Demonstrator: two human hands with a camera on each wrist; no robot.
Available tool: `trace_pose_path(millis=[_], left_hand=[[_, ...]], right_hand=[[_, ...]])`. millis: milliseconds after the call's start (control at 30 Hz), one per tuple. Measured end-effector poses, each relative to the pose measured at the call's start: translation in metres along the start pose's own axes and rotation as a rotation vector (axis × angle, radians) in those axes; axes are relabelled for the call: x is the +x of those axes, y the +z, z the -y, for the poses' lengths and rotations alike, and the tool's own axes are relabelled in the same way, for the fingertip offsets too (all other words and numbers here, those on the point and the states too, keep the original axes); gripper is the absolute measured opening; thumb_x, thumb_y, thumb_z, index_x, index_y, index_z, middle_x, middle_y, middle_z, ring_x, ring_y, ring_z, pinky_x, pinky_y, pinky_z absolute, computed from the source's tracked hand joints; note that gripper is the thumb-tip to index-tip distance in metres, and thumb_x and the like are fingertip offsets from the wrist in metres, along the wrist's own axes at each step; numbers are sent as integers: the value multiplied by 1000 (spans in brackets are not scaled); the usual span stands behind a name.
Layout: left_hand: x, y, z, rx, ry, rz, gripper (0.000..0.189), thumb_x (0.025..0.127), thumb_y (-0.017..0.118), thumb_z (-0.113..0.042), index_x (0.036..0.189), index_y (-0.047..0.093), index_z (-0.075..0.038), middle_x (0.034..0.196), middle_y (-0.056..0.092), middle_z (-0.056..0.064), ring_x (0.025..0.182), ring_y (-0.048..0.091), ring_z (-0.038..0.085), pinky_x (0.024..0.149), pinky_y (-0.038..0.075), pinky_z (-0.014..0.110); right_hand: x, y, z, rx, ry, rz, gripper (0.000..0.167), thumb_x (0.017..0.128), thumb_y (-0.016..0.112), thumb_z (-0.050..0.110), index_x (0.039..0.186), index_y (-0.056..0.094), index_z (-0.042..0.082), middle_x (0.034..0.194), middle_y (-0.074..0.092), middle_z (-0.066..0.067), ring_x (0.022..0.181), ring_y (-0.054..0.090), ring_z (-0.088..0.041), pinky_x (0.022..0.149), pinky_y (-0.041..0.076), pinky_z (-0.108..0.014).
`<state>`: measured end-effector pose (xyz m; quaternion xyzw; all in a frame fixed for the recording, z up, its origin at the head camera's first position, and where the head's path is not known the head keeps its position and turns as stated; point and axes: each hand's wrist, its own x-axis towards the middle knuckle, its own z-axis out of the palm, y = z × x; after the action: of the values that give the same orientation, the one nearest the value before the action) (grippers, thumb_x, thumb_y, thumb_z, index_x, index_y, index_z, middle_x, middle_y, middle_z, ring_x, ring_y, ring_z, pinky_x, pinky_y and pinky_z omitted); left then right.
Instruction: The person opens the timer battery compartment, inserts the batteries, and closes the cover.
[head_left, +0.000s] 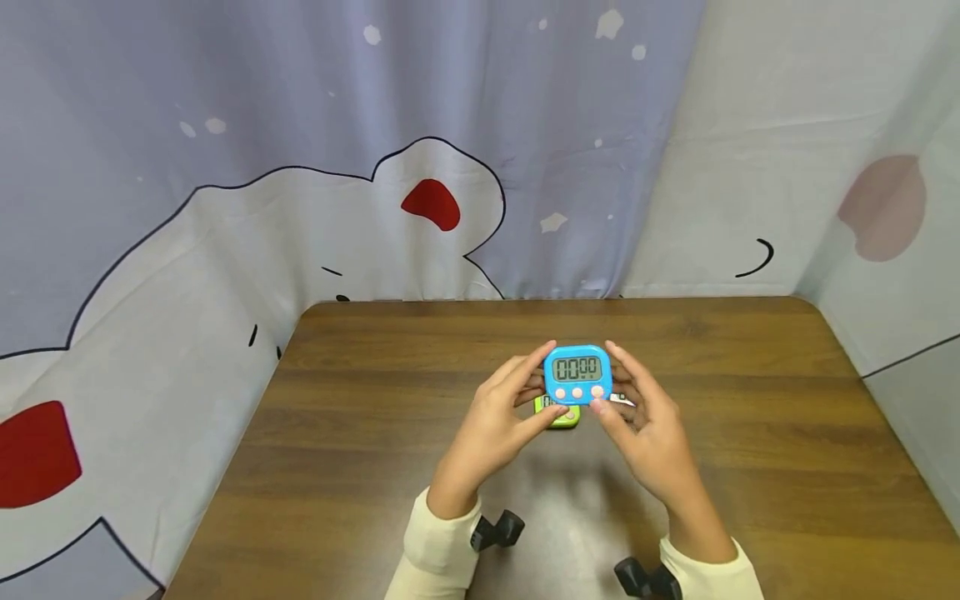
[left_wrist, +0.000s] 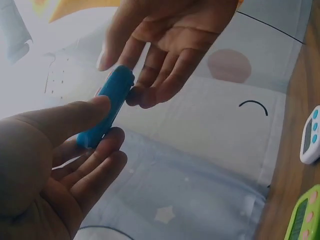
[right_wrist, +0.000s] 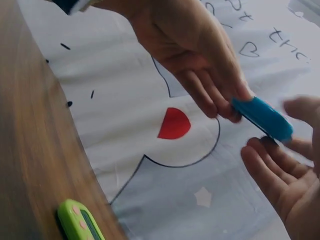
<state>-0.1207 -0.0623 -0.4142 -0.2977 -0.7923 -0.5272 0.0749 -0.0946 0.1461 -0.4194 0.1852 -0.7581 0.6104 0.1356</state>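
A blue digital kitchen timer is held up above the table, its screen reading zeros over a row of pink buttons. My left hand pinches its left end, the thumb on the front, as the left wrist view shows, and fingers behind. At the other end, my right hand has its fingers curled around the edge and back. The right thumb is by the lower right button; in the wrist views it looks slightly off the surface. Below and behind, a green timer lies on the table, partly hidden by the blue one.
A white timer with blue buttons lies on the wooden table near the green one, mostly hidden behind my right hand in the head view. A patterned curtain hangs along the table's back and sides.
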Motion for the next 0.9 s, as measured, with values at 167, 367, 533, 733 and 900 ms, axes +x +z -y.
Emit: trace_pose_path(millis=[167,367,533,733,900], left_hand=[[-9,-5,7,10,-38,17,75,84,77,-16,148,40,-29,120,57,-3,109,61,9,91,51,22],[-7,-14,22,112,-2,104,72,85,77,-22,147,41,-24,122,57,-2,113,58,8,96,48,22],[-12,-28,36,280,-22,152,70,84,79,-30,144,46,-16,131,55,-4,120,53,10,100,47,30],[-16,-46,55,395,-70,160,68,83,80,-34,140,50,-13,132,56,-2,122,53,15,101,47,35],[-19,-63,75,465,-106,188,67,82,79,-39,138,52,-14,129,58,0,120,55,17,99,48,37]], right_hand=[[-2,-5,-2,-175,5,109,76,83,76,3,148,40,19,126,56,-2,112,56,-13,89,53,-24],[4,-7,-15,-301,-29,201,74,85,78,17,148,40,22,119,58,3,109,58,-13,90,52,-24],[16,1,-28,-319,-98,298,70,83,80,18,142,45,12,119,55,2,110,57,-15,93,52,-29],[35,21,-43,-370,-149,359,66,82,81,23,138,50,7,126,55,1,113,57,-19,95,50,-39],[47,45,-54,-423,-124,405,65,83,79,31,137,51,6,121,55,-1,108,58,-21,89,51,-38]])
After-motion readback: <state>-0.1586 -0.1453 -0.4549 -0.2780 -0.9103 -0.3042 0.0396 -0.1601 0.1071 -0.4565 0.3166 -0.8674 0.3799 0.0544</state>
